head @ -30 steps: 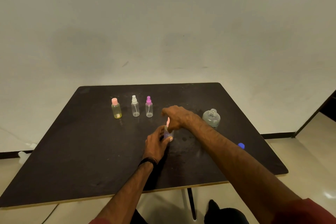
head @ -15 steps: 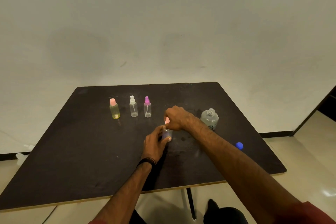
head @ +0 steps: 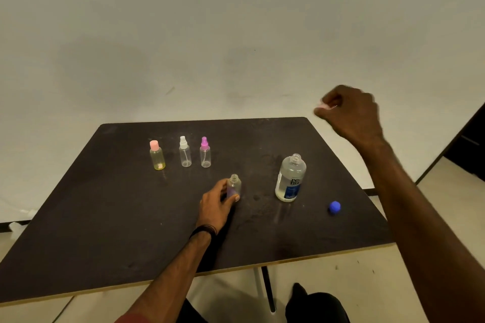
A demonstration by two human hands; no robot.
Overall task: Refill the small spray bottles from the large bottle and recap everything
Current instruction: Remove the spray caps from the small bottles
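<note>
My left hand grips a small clear bottle that stands uncapped on the black table. My right hand is raised high at the right and pinches that bottle's pink cap, blurred by motion. The large clear bottle with a blue label stands open right of the small one. Its blue cap lies on the table further right. At the back stand three capped small bottles: a yellowish one with a pink cap, one with a white sprayer, one with a purple sprayer.
A pale wall rises behind the table. The table's front edge runs close to my body, with a metal leg below it. A dark doorway shows at the far right, and light floor surrounds the table.
My right hand has lifted the pink cap off the small bottle and swung up and to the right. My left hand still holds the bottle in place.
</note>
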